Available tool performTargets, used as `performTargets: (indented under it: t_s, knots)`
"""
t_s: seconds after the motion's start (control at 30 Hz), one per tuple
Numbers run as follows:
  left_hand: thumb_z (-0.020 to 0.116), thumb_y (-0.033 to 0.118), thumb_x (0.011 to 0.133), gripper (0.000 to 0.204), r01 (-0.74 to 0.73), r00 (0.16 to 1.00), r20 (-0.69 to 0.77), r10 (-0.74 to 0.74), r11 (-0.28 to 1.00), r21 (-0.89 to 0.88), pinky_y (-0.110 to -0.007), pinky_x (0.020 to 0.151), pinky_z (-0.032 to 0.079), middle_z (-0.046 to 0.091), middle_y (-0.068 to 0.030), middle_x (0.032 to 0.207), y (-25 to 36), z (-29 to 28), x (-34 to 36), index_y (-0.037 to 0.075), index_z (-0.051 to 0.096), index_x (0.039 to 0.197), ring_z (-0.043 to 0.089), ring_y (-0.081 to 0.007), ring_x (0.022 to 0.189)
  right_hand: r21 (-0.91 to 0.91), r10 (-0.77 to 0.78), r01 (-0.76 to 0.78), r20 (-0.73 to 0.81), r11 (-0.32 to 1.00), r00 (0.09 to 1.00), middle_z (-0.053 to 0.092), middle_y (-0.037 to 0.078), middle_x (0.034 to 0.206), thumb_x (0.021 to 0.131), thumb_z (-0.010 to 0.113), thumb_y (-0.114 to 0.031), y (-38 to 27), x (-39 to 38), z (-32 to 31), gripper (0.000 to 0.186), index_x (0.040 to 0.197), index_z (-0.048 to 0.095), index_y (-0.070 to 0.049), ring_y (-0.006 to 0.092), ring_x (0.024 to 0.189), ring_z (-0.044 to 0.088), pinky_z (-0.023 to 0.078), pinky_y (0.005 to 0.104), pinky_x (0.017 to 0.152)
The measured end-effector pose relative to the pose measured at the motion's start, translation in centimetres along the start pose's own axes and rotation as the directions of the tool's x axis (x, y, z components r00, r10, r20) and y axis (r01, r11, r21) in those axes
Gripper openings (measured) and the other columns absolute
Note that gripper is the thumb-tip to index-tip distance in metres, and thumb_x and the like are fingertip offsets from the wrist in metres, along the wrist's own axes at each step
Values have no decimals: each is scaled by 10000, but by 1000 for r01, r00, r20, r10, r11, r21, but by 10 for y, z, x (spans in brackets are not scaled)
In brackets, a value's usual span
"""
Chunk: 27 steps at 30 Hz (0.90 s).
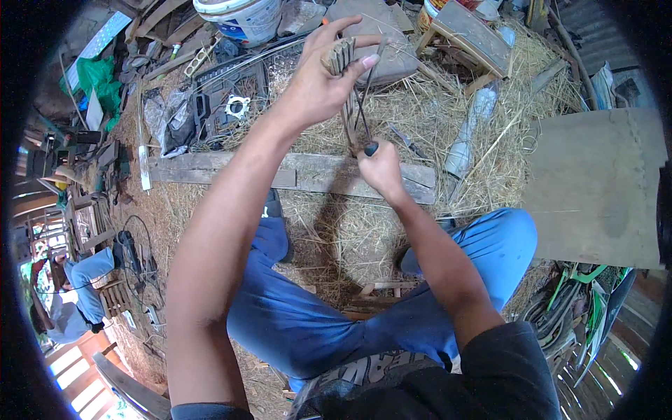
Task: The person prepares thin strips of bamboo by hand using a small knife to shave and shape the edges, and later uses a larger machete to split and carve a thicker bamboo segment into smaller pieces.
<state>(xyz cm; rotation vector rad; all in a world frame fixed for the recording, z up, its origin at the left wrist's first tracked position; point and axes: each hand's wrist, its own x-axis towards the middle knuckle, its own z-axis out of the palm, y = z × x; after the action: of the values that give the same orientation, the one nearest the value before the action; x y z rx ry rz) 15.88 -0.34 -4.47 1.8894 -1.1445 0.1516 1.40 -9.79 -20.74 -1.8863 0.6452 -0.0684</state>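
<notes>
Up ahead, my left hand (318, 87) is closed round a bundle of thin wooden strips (339, 57). Its thumb and a finger pinch near one thin strip that stands apart from the rest, while other fingers stretch outward. The bundle's lower part runs down toward my right hand (382, 171), which is a closed fist just above a wooden plank. A dark rounded handle end (370, 148) pokes out of the right fist, with a thin dark shaft seeming to rise from it. What kind of tool it is, I cannot tell.
A knife (408, 142) lies on straw beyond the plank (315, 171). An opened tool case (227, 94), a white bucket (241, 19) and a wooden stand (472, 38) are at the back. A brown board (595, 185) lies right. Another person (87, 280) sits far left.
</notes>
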Motion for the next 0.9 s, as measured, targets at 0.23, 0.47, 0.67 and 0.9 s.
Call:
performTargets:
  t_s: [0.23,0.47,0.67,0.9]
  knots:
    - [629,246,991,295,-82,997,12,81,994,76,-400,1172,306,514,-92,1465,9,-1,-2,154,693,1264,433,-263,1393,-283,-129,126,5,951,992,692,276,794,789,644,-170,113,11,12,247,898,674,49,421,732,696,540,474,707]
    - [559,180,1041,274,225,971,160,-178,907,-356,-321,1028,477,697,-51,1220,3,-24,-12,34,656,1251,627,-156,1153,54,430,-545,551,837,715,556,95,585,859,656,-181,94,14,5,250,810,623,62,197,444,524,434,380,436]
    - [558,199,1042,307,174,973,211,-93,897,-407,-326,991,521,708,-89,1186,16,-11,-2,63,616,1311,648,-158,1125,172,382,-748,774,641,506,431,10,517,855,605,-98,120,24,-13,179,699,591,-12,144,411,430,363,365,391]
    - [541,239,1055,300,323,946,189,-263,809,-491,-328,852,574,724,-107,1123,-14,-33,-10,64,605,1291,698,-171,979,-231,240,-179,273,956,932,684,263,753,767,628,-148,99,-4,26,235,742,669,83,409,679,688,551,484,678]
